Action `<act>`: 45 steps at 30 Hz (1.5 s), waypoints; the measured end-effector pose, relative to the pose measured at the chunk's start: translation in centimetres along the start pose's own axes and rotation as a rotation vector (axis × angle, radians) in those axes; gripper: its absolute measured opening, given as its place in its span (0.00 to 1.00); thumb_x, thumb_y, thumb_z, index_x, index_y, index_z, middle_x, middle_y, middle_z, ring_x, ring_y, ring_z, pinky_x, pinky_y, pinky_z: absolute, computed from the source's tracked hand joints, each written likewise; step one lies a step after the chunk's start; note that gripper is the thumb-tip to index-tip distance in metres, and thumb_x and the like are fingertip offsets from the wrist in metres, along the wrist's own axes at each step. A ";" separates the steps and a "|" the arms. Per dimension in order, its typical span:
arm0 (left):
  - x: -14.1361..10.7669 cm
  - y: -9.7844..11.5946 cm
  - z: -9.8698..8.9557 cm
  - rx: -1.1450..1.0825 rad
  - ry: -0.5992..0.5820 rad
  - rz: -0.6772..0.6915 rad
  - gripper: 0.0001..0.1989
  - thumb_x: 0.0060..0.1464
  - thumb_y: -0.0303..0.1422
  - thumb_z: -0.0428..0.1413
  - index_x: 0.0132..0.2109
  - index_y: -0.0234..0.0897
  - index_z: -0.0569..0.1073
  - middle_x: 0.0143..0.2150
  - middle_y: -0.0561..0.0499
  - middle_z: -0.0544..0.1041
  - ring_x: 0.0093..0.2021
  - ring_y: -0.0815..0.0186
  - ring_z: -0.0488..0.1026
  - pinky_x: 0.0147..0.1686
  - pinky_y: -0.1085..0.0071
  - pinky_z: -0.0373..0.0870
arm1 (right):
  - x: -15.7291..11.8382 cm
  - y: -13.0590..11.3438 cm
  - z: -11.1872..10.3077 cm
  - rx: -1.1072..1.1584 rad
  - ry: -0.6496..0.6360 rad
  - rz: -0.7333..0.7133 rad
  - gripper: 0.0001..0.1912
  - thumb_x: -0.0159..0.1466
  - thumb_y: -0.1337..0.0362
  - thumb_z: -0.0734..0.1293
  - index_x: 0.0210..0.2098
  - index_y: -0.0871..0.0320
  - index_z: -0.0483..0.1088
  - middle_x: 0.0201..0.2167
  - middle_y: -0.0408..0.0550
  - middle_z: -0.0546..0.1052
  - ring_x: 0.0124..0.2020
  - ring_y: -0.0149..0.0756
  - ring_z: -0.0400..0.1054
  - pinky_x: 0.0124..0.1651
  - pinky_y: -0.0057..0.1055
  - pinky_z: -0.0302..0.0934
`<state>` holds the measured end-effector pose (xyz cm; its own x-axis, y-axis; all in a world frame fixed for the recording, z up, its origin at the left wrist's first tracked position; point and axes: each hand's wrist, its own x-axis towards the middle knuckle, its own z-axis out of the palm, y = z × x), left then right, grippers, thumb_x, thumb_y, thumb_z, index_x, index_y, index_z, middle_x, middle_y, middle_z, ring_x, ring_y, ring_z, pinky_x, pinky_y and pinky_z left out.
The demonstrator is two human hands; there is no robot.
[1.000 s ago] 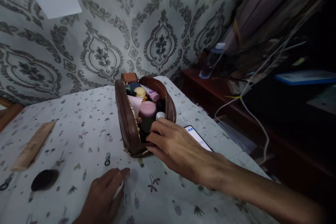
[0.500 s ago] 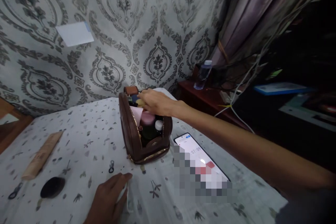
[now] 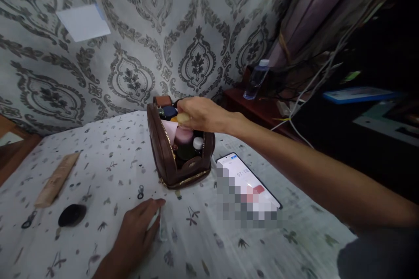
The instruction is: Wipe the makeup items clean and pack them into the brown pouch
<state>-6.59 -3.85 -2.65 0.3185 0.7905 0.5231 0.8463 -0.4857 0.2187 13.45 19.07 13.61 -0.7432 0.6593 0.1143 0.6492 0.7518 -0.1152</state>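
A brown zip-up toiletry bag [image 3: 160, 148] stands unzipped on the bed. My right hand [image 3: 201, 113] is inside its far end, fingers curled against a pale yellow round item [image 3: 183, 119], which appears held in them. Around it in the bag are a pink round container [image 3: 184, 135], a pale pink packet [image 3: 170, 130], a dark blue round item [image 3: 169, 111] and a white-capped bottle [image 3: 198, 142]. My left hand [image 3: 139, 222] rests on the sheet nearer to me, closed around a clear, pale-edged object [image 3: 162, 229] too faint to name.
A phone [image 3: 242, 174] showing a running timer lies right of the bag. On the left are a beige tube [image 3: 57, 181] and a black round item [image 3: 72, 215]. A water bottle [image 3: 257, 79] stands on a reddish side table [image 3: 233, 98] beside white cables [image 3: 301, 96].
My right hand has shifted slightly right inside the bag, and the pale yellow item has shifted with it. The whole view has tilted down a little. My left hand stays on the sheet.
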 end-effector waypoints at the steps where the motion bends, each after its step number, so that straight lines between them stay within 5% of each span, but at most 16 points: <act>1: 0.1 0.1 -0.1 -0.015 -0.007 -0.002 0.12 0.67 0.31 0.47 0.50 0.37 0.73 0.40 0.46 0.84 0.37 0.64 0.83 0.37 0.74 0.80 | -0.7 -0.1 -0.1 0.004 0.007 -0.011 0.11 0.62 0.65 0.67 0.44 0.61 0.72 0.43 0.55 0.78 0.40 0.41 0.69 0.35 0.31 0.49; 7: 0.2 0.1 -0.1 -0.069 -0.068 -0.054 0.11 0.66 0.29 0.48 0.50 0.36 0.73 0.39 0.46 0.83 0.38 0.64 0.83 0.38 0.73 0.80 | -3.6 -0.7 0.2 0.176 -0.058 -0.185 0.08 0.61 0.67 0.69 0.41 0.59 0.73 0.38 0.48 0.77 0.38 0.36 0.68 0.36 0.29 0.50; 14: 0.2 0.1 -0.1 -0.080 -0.080 -0.063 0.12 0.64 0.28 0.48 0.50 0.37 0.73 0.41 0.45 0.83 0.39 0.63 0.83 0.38 0.73 0.80 | -3.9 -1.6 1.3 0.282 -0.139 -0.250 0.09 0.59 0.69 0.72 0.41 0.60 0.74 0.34 0.44 0.76 0.35 0.34 0.67 0.36 0.28 0.50; 45: 0.1 -0.1 0.1 -0.072 -0.100 -0.051 0.11 0.66 0.29 0.48 0.51 0.37 0.71 0.41 0.46 0.83 0.39 0.64 0.82 0.39 0.74 0.79 | -4.0 -1.4 2.4 0.444 -0.127 -0.328 0.08 0.56 0.67 0.75 0.34 0.61 0.74 0.30 0.40 0.71 0.30 0.28 0.63 0.34 0.26 0.51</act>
<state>-6.64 -3.65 -2.68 0.3198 0.8464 0.4258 0.8310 -0.4665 0.3030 15.13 15.38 10.95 -0.9259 0.3649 0.0978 0.2711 0.8222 -0.5005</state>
